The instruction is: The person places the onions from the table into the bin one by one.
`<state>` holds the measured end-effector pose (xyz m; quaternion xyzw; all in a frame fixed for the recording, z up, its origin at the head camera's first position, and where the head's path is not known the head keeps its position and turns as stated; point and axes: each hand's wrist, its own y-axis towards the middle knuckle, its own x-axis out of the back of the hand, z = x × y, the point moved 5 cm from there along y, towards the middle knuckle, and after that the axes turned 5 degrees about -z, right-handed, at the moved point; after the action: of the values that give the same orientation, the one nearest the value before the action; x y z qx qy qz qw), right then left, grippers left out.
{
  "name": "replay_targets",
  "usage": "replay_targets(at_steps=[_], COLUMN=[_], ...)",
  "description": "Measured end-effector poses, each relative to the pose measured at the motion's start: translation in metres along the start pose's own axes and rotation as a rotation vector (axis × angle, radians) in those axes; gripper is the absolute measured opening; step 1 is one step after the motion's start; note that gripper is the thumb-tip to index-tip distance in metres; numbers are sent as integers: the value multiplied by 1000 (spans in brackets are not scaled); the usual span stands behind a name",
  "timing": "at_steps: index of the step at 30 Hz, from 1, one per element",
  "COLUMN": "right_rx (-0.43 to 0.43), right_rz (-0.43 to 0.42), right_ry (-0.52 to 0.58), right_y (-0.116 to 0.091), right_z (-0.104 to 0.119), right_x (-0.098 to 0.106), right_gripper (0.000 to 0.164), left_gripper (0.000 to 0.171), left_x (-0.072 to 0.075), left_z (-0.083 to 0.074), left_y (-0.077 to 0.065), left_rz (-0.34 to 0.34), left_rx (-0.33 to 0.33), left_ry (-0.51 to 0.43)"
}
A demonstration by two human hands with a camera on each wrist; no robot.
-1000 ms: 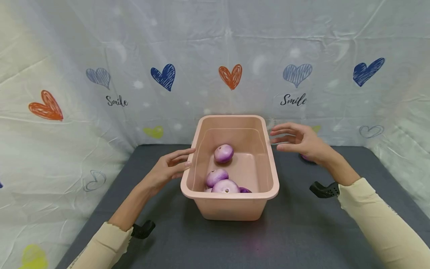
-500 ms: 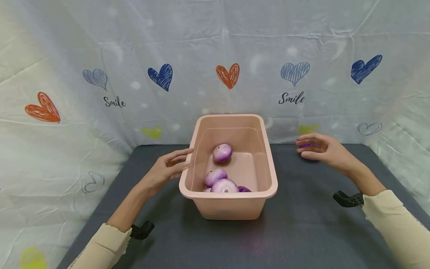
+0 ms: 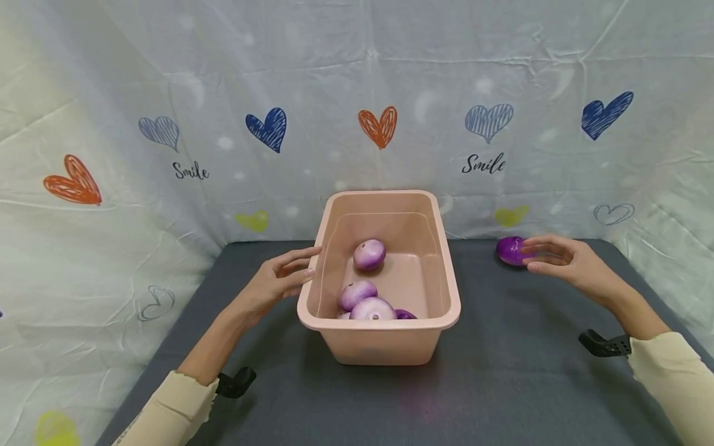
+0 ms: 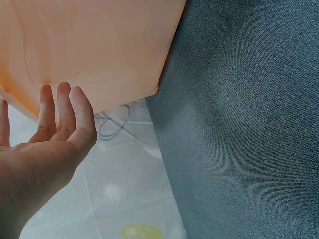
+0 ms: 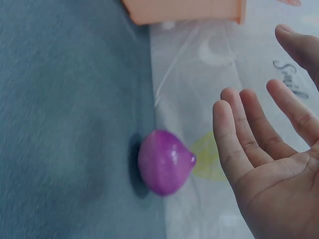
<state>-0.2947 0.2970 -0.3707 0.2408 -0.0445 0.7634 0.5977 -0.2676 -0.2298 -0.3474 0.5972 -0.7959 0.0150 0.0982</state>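
A peach plastic bin [image 3: 379, 342] stands upright on the dark table in the head view. Inside it lie several purple-white onions, among them one onion [image 3: 369, 254] towards the back and a paler onion [image 3: 373, 308] at the front. With its fingers nearly straight, my left hand [image 3: 279, 279] touches the bin's left side near the rim; the left wrist view shows the fingertips [image 4: 64, 87] against the outer wall. On the right, my right hand [image 3: 569, 263] hovers beside a glossy purple onion [image 5: 164, 163], apart from it, fingers spread and holding nothing.
The dark cloth-covered table [image 3: 502, 371] ends at the back against a pale curtain [image 3: 424, 80] printed with hearts and "Smile". The lone purple onion lies near the table's back edge, right of the bin.
My right hand has moved from beside the bin's right rim out to the right, past the lone onion, which now shows more fully. The left hand and the bin stay put.
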Motion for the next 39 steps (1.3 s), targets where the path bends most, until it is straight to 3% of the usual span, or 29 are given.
replay_targets(at_steps=[16,22,31,39], right_rx=[-42,-80,-147,-168], right_rz=[-77,-96,-60,-42], right_ry=[-66,-148,-167,-195], right_y=[-18,-8,17,34], right_z=[-46,-60,-82,-88], right_x=[30,26,16,9], right_gripper=[47,63,92,100], left_gripper=[54,54,54,53], left_x=[1,1,1,1], left_z=[1,1,4,4], left_y=[0,0,0,0], left_rz=[0,3,7,4], left_rx=[4,-2,8,1], left_ry=[5,-5,5,1])
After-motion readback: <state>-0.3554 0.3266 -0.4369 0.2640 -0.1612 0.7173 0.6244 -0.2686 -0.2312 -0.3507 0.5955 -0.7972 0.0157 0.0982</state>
